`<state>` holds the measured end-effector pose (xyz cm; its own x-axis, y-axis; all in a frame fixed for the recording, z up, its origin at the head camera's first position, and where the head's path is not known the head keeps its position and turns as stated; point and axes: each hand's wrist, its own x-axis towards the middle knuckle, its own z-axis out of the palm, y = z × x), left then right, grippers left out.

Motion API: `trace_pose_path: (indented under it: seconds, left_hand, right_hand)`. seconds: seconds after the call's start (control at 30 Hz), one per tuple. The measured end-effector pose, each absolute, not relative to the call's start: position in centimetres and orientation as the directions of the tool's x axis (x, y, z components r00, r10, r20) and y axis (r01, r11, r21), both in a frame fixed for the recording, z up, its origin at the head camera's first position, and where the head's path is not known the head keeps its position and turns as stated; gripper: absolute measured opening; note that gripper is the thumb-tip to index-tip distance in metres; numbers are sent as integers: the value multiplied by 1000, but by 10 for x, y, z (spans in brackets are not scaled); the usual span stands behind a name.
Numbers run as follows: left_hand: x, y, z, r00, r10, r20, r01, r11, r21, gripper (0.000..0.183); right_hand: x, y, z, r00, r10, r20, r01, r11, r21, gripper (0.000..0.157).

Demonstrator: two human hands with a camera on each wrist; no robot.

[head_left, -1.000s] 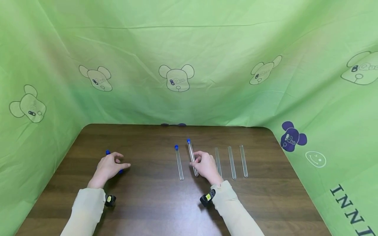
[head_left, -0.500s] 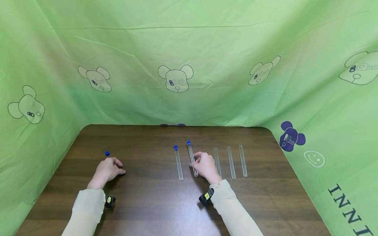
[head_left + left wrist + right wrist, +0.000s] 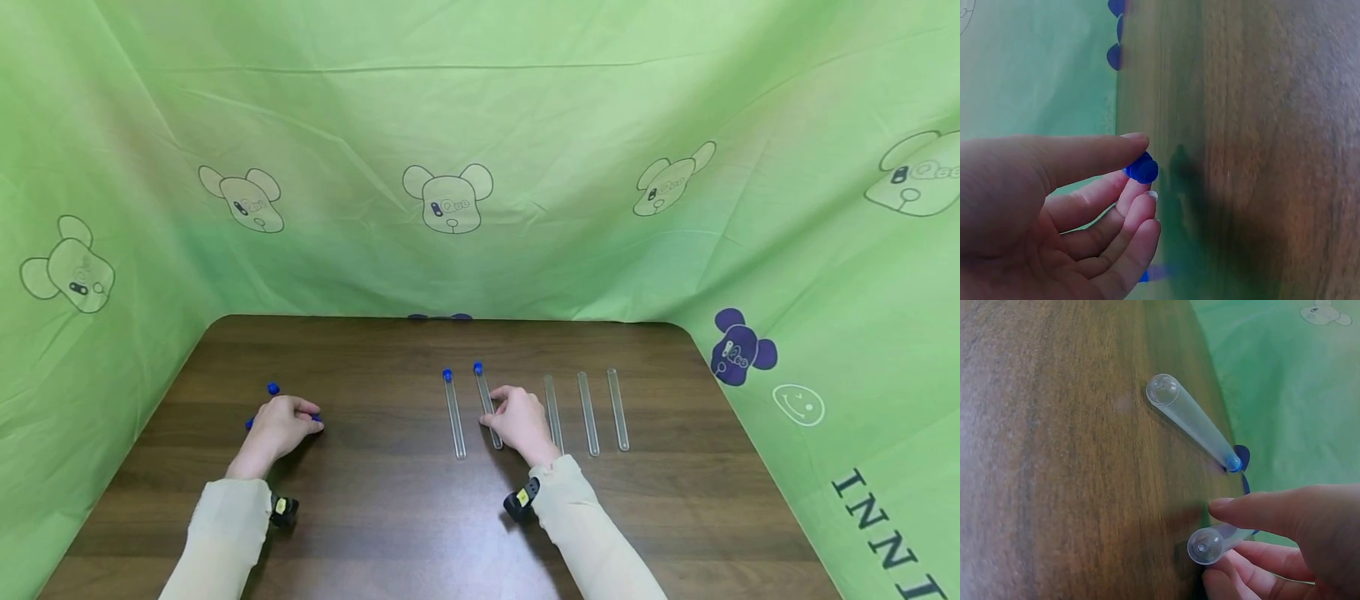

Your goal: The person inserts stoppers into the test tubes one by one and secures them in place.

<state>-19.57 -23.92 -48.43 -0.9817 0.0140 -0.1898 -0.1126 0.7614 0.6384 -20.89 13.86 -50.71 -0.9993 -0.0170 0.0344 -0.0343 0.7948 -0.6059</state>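
My left hand [image 3: 273, 429] is over the table's left side. Between thumb and fingertips it pinches a small blue cap [image 3: 1142, 169]. Another blue cap [image 3: 273, 388] lies just beyond that hand, and a further bit of blue cap [image 3: 249, 423] shows at its left edge. With thumb and fingers on either side, my right hand [image 3: 522, 423] holds a clear test tube [image 3: 1207, 545] whose far end has a blue cap [image 3: 478, 367]. To its left lies a second capped test tube [image 3: 455, 421], apart from the hand.
Uncapped test tubes lie to the right: one partly behind the right hand [image 3: 552, 408], another tube [image 3: 588, 417], and the rightmost tube [image 3: 618, 412]. The brown wooden table [image 3: 405, 533] is enclosed by a green printed cloth [image 3: 562, 100].
The capped end of the tube in my right hand has come down slightly towards me. My left hand has shifted a little, its thumb and fingers drawing together on a cap.
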Motion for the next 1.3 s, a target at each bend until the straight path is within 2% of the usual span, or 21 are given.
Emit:
trace_pose_path:
  seconds: [0.57, 1.0, 1.3]
  left_hand:
    - [-202, -224, -483, -997, 38, -66, -17, 724, 689, 17]
    - [-207, -213, -485, -998, 61, -19, 30, 714, 700, 13]
    - [-209, -204, -490, -998, 66, -3, 44, 701, 712, 14]
  right_hand:
    - [-210, 142, -509, -998, -20, 57, -51, 791, -610, 46]
    - [-208, 152, -496, -998, 7, 64, -35, 774, -632, 45]
    - [-206, 162, -487, -993, 24, 119, -57, 776, -628, 44]
